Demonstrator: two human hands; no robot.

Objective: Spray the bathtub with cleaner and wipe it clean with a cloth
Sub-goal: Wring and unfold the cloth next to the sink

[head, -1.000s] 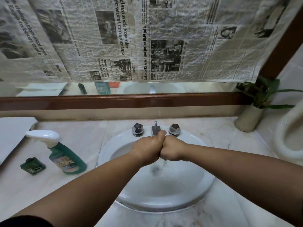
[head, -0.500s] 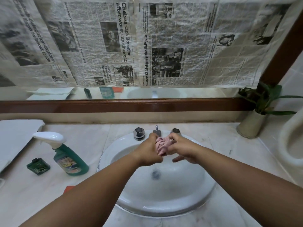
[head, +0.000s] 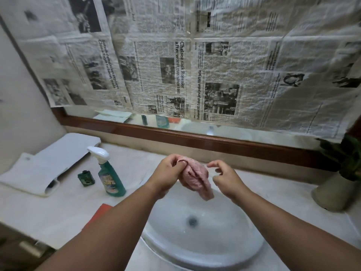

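Pink cloth (head: 195, 178) is hanging over the white sink (head: 224, 251), with the left hand (head: 168, 173) pinching its top. The right hand (head: 224, 177) is hovering just beside it, loosely curled and holding nothing. A green spray bottle (head: 111, 178) is standing to the left on the marble table (head: 39, 210). Newspaper (head: 195, 65) is covering the mirror, reading "Chelsea sack Rosenior".

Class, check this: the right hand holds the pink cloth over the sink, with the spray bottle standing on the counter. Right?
No: the head view shows the left hand holding the pink cloth over the sink; the right hand holds nothing. The rest stands.
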